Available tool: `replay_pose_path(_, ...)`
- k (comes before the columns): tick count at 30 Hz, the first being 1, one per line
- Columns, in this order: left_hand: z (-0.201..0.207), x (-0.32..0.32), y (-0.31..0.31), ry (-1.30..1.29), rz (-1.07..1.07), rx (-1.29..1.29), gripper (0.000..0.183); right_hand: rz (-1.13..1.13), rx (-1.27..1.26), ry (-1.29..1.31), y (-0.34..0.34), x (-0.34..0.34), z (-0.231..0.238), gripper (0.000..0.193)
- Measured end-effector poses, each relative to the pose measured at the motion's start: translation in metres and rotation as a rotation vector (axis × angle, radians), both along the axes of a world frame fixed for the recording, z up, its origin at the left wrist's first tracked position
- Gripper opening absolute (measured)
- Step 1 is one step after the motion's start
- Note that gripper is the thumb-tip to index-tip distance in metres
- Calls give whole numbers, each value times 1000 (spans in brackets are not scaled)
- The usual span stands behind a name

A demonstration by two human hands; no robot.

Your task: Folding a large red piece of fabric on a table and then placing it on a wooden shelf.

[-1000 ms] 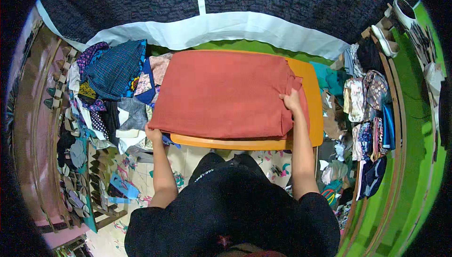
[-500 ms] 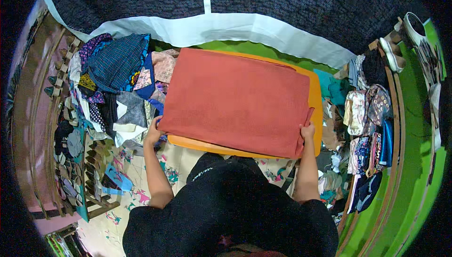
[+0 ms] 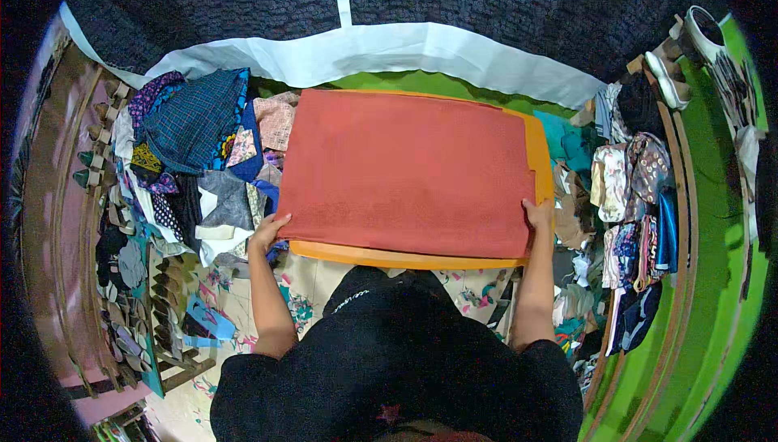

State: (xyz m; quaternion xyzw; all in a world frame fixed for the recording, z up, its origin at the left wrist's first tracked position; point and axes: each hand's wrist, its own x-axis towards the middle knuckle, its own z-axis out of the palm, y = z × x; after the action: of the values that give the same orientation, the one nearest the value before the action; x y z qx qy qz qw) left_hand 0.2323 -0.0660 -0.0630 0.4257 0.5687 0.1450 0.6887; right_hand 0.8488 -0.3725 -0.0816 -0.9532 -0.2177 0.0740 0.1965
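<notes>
A large brick-red folded cloth (image 3: pixel 405 170) lies flat in front of me over an orange tabletop (image 3: pixel 541 150). My left hand (image 3: pixel 267 233) is closed on the cloth's near left corner, thumb on top and other fingers partly hidden. At the right edge, my right hand (image 3: pixel 538 217) rests with thumb and fingers apart, the thumb touching the cloth and the rest over the orange border. The cloth's edges run fairly straight, and layers show along its near side.
Patterned fabric scraps (image 3: pixel 198 122) are heaped left of the table. Folded fabrics (image 3: pixel 628 183) and a blue shiny roll (image 3: pixel 667 231) sit at the right. Wooden shoe lasts (image 3: pixel 168 292) line a left rack. Scraps litter the tiled floor (image 3: pixel 320 280). A dark curtain (image 3: pixel 519 21) hangs beyond.
The cloth has been straightened on the tabletop, and its bunched right edge now lies flatter. My right hand has moved slightly up and outward, its fingers spreading. My left hand has dropped slightly.
</notes>
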Motion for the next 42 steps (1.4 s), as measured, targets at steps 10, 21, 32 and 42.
replay_pose_path(10,16,-1,-17,-117,82,-95,47,434,26,-193,8,-194,45,73)
replay_pose_path(21,51,58,-6,-740,298,121,48,772,-162,32,53,-253,68,89)
replay_pose_path(32,104,167,2,-966,341,207,46,684,-35,-126,49,-271,47,86)
replay_pose_path(42,134,89,0,-325,191,183,40,511,-63,-441,-36,-195,16,62)
